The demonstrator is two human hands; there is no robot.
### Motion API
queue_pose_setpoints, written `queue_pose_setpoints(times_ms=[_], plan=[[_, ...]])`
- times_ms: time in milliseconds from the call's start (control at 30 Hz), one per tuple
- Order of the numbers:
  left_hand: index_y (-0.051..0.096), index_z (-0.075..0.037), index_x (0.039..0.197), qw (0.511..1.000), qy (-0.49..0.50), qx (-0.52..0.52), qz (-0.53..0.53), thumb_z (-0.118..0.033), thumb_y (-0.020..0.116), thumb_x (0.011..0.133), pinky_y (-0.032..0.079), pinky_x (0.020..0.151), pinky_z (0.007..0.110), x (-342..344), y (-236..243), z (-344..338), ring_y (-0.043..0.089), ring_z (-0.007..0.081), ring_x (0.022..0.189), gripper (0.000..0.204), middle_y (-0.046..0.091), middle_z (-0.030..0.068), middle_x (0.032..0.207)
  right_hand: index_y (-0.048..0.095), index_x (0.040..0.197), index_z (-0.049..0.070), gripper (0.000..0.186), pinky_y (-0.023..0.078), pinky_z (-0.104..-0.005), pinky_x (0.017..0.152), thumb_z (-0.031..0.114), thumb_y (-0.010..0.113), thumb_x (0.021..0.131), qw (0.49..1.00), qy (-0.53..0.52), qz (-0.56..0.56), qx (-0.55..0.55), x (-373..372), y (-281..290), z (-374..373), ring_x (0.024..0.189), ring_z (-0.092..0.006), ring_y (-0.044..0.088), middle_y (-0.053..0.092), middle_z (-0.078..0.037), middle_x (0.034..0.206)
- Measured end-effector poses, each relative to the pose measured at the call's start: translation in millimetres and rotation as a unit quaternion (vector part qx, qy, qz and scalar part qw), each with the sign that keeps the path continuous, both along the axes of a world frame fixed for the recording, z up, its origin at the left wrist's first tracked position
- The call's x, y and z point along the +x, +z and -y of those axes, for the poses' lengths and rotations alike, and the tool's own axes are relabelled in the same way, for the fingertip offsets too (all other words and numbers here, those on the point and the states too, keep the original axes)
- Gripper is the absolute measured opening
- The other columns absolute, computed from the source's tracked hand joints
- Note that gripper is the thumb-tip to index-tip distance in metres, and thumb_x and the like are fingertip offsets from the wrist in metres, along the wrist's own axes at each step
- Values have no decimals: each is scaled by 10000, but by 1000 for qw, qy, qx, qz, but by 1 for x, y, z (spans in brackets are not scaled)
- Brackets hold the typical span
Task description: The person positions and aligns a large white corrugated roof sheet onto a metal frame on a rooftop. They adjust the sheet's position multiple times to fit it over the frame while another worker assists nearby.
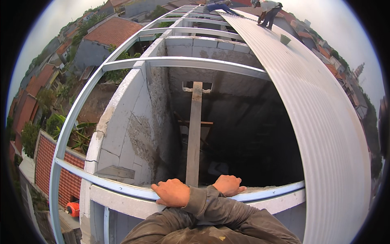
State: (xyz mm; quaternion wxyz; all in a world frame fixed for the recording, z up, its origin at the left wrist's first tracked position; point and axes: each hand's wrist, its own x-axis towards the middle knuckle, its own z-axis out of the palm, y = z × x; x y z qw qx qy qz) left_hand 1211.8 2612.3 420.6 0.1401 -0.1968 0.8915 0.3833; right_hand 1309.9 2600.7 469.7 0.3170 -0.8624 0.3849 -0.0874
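Observation:
My forearms cross, in brown sleeves, over a silvery metal purlin (122, 186) along the top of a pale block wall. My right hand (172, 193) reaches over to the left side, its fingers curled down on the purlin. My left hand (228, 185) lies to the right, knuckles up, also closed on the purlin, with its fingertips partly hidden. Just beyond my hands, a long wooden plank (195, 134) spans a deep, dark room, its far end in an opening of the far wall.
Corrugated roofing sheets (317, 118) cover the right side. More metal purlins (203, 62) cross farther off. Two people, one a bending co-worker (269, 12), are at the far end, near a bucket (285, 39). An orange tank-like object (73, 209) is below left. Tiled roofs (109, 31) lie beyond.

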Motion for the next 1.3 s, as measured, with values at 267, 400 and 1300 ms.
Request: queue_pose_setpoints(times_ms=[267,400,1300], plan=[[707,-19,1221,1000,1,0,0,-546,505,1069,585,901,487,6,-4,3,735,351,1064,585,756,182,1093,616,1142,20,454,586,-484,703,344,806,886,1000,0,-6,5,5,1,0,824,-382,734,704,-176,933],[748,-17,1125,1000,1,4,-4,-542,509,1064,587,868,496,2,3,8,749,354,1003,580,769,168,1019,612,1146,14,439,593,-492,717,322,792,891,1000,-21,9,5,1,4,2,818,-396,732,706,-192,938],[766,-46,1059,997,42,-55,-30,-536,540,1032,484,839,514,10,-17,-8,714,304,974,541,744,140,988,579,1219,16,518,579,-452,571,305,807,855,999,-32,-24,14,8,1,3,697,-350,737,683,-156,919]])
